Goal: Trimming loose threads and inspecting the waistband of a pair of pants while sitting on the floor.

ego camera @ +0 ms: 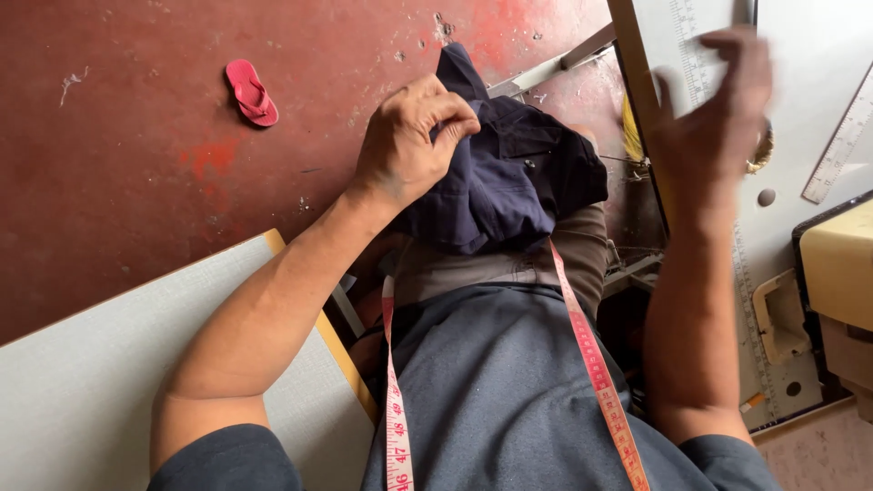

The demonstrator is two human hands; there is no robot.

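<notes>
Dark navy garment (505, 177) lies bunched on the person's lap, its length running away from the body toward the red floor (136, 136), and the left hand (409, 141) is right on it, fingers pinched shut on a fold at its upper left edge. The right hand (714, 109) is raised apart to the right, over the sewing table (800, 100), fingers spread and holding nothing, blurred. A pink measuring tape (591, 355) hangs round the neck.

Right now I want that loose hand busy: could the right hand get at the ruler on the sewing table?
Probably yes. The right hand is raised, open and empty above the pale sewing table, and the ruler lies just beside it with nothing between them. The left hand grips the navy garment.
</notes>
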